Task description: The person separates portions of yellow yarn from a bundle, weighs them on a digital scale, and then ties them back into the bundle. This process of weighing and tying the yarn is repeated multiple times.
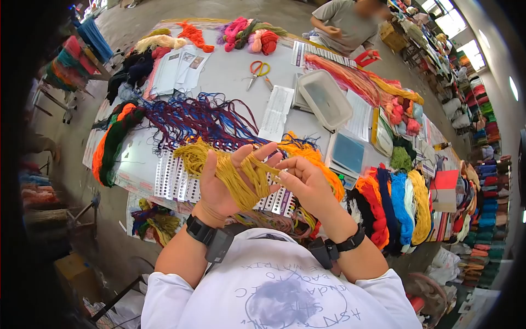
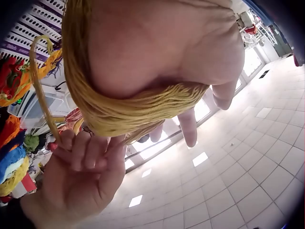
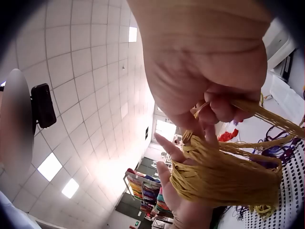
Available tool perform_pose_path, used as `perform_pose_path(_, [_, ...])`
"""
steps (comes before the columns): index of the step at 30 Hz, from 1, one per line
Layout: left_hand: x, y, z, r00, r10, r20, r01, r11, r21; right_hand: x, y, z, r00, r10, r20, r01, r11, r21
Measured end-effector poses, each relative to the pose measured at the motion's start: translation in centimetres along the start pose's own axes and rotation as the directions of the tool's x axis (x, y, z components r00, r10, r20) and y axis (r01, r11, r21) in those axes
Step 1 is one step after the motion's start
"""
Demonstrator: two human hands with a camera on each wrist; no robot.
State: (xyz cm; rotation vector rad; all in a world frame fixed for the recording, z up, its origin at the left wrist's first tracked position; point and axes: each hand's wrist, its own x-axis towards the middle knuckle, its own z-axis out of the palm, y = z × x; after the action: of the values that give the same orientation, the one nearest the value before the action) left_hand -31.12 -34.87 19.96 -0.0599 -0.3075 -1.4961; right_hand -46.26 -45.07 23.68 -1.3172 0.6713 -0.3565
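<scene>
A mustard-yellow hank of yarn (image 1: 239, 181) is looped around the palm of my left hand (image 1: 215, 189), which faces up with its fingers spread and fairly straight. Beside it, my right hand (image 1: 308, 187) pinches a thin bundle of the same yarn, drawn from the left fingers. In the left wrist view the wrapped yarn (image 2: 128, 112) passes across the hand in many parallel strands. The right wrist view shows the right fingers curled on the strands above the wound yarn (image 3: 228, 174). The hank's loose end hangs past the left thumb, over the table.
Dark blue and maroon yarn (image 1: 203, 118) spreads over the table behind the hands. Perforated cards (image 1: 178, 178) lie beneath them. Scissors (image 1: 256, 74), a clear plastic bin (image 1: 326, 98) and a scale (image 1: 348, 153) stand farther back. Colourful hanks (image 1: 402, 208) line the right edge. Another person (image 1: 350, 24) stands across the table.
</scene>
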Motion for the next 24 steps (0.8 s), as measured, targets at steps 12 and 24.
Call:
perform_pose_path(12, [0.2, -0.4, 0.3, 0.97, -0.029, -0.24, 0.088, 0.967, 0.241, 0.4, -1.6, 1.1, 0.92, -0.386, -0.067, 0.309, 0.821, -0.48])
perform_pose_path(24, [-0.1, 0.0, 0.9, 0.961, -0.093, -0.261, 0.181, 0.924, 0.336, 1.0, 0.6, 1.5, 0.988, 0.028, 0.155, -0.009, 0.993, -0.119])
